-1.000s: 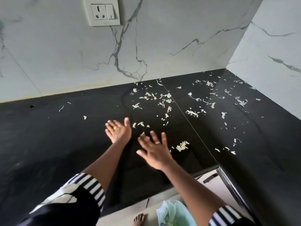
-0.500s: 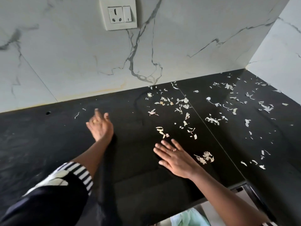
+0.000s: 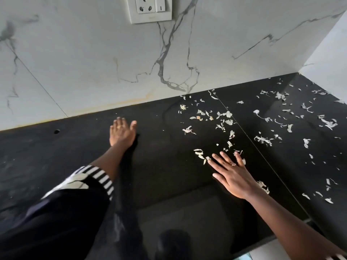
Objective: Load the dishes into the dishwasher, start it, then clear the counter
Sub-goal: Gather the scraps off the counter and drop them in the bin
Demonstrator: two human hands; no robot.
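Note:
A black stone counter [image 3: 165, 166] runs into a corner on the right. Pale peel scraps [image 3: 223, 119] lie scattered over its middle and right part. My left hand [image 3: 122, 131] reaches far back toward the wall, fingers straight, flat on the bare counter left of the scraps. My right hand [image 3: 233, 174] lies flat with fingers spread, its fingertips among the nearest scraps [image 3: 200, 153]. A small heap of scraps [image 3: 262, 186] sits just right of its wrist. Neither hand holds anything.
A white marble backsplash [image 3: 93, 62] with a wall socket [image 3: 150, 8] rises behind the counter. A second marble wall [image 3: 328, 53] closes the right corner. A small hole [image 3: 56, 131] marks the counter at the left. The front edge [image 3: 262, 239] lies near the bottom right.
My left hand has slid farther back and left over the counter. My right hand has moved forward into the near scraps. The view has shifted left.

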